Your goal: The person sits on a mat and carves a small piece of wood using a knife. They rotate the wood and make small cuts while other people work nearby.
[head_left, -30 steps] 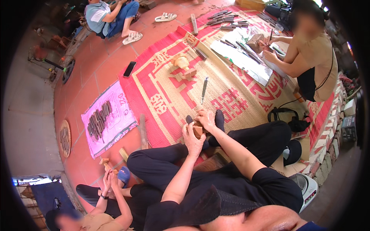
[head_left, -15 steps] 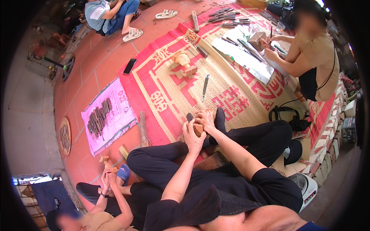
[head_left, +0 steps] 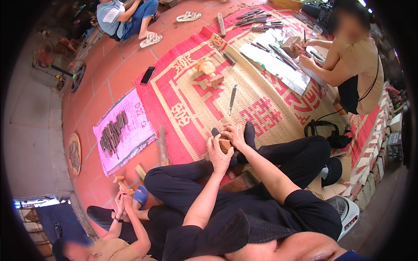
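Note:
Between my feet on the mat, I hold a brown wooden block (head_left: 224,145) whose squared end shows between my palms. My left hand (head_left: 217,155) wraps around its near left side. My right hand (head_left: 234,135) curls over the far right part, and its fingers hide most of the rest. Whether a tool sits under the fingers cannot be made out. Ahead on the mat lies a slim chisel-like tool (head_left: 233,99) with a dark handle. Beyond it, a pale turned wooden carving (head_left: 205,67) with a square base lies on its side.
A red and straw patterned mat (head_left: 174,143) spreads ahead. Dark carving tools (head_left: 114,134) lie on a pink sheet at left, near a phone (head_left: 148,75). A person (head_left: 355,65) works at right beside more tools. Another person's hands (head_left: 124,204) hold a carving at lower left.
The view has shifted very slightly. My right hand's fingers have moved a little over the block; my left hand keeps its grip.

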